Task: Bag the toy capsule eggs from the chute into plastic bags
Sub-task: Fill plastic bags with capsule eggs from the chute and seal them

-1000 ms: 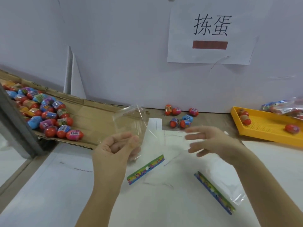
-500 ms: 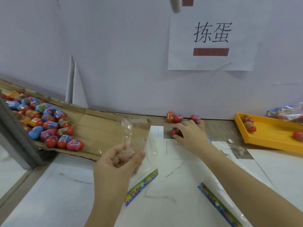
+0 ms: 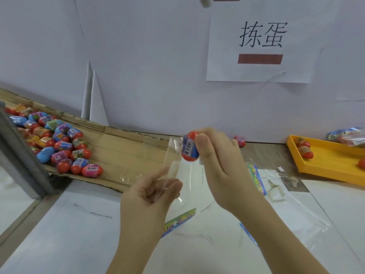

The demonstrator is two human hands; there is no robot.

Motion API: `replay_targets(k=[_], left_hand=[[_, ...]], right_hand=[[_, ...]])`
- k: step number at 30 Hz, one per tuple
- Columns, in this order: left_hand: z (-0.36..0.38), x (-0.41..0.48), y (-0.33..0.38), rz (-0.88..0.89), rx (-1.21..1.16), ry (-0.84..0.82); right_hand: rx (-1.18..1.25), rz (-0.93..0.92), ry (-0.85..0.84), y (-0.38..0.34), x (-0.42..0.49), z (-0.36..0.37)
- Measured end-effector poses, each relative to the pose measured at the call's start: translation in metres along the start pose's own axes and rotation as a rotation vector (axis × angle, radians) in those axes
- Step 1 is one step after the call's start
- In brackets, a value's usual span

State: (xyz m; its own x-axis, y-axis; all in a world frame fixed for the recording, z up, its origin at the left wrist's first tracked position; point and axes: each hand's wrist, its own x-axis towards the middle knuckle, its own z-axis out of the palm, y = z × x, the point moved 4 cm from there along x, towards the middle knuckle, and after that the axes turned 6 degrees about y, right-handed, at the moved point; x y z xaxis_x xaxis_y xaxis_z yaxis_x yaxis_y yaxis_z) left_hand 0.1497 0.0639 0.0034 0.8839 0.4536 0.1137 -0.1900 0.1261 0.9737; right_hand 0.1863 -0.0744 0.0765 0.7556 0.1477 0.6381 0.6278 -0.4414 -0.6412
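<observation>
My left hand (image 3: 152, 194) pinches a clear plastic bag (image 3: 173, 155) and holds it upright, its mouth at the top. My right hand (image 3: 219, 161) grips a red capsule egg with a blue label (image 3: 189, 145) right at the bag's mouth. The bag's colourful header strip (image 3: 178, 221) hangs below my left hand. A cardboard chute (image 3: 126, 147) at the left carries a heap of capsule eggs (image 3: 59, 147). One loose egg (image 3: 240, 141) lies by the wall behind my right hand.
A yellow perforated tray (image 3: 331, 161) at the right holds a few eggs, and a filled bag (image 3: 347, 135) lies behind it. More clear bags (image 3: 296, 214) with colourful strips lie flat on the white table. A grey post (image 3: 21, 159) stands at the left.
My right hand reached to the loose eggs by the wall, picked one up and brought it back to the bag's mouth. My left hand kept holding the bag.
</observation>
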Motion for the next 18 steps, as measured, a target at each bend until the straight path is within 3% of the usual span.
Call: replay_targets(k=[2, 7, 12, 18], left_hand=[[0.002, -0.0013, -0.0007, -0.011, -0.018, -0.031], [0.0056, -0.0036, 0.0021, -0.014, -0.068, -0.092], [0.0063, -0.0032, 0.0016, -0.041, -0.071, -0.138], [0.0096, -0.0029, -0.0007, -0.04, -0.053, -0.156]], right_hand=[[-0.094, 0.048, 0.035, 0.004, 0.0016, -0.0039], [-0.017, 0.158, 0.053, 0.0088, 0.0032, -0.0102], [0.009, 0.157, -0.063, 0.005, 0.0016, -0.0023], [-0.001, 0.163, -0.045, 0.0105, 0.0035, -0.0063]])
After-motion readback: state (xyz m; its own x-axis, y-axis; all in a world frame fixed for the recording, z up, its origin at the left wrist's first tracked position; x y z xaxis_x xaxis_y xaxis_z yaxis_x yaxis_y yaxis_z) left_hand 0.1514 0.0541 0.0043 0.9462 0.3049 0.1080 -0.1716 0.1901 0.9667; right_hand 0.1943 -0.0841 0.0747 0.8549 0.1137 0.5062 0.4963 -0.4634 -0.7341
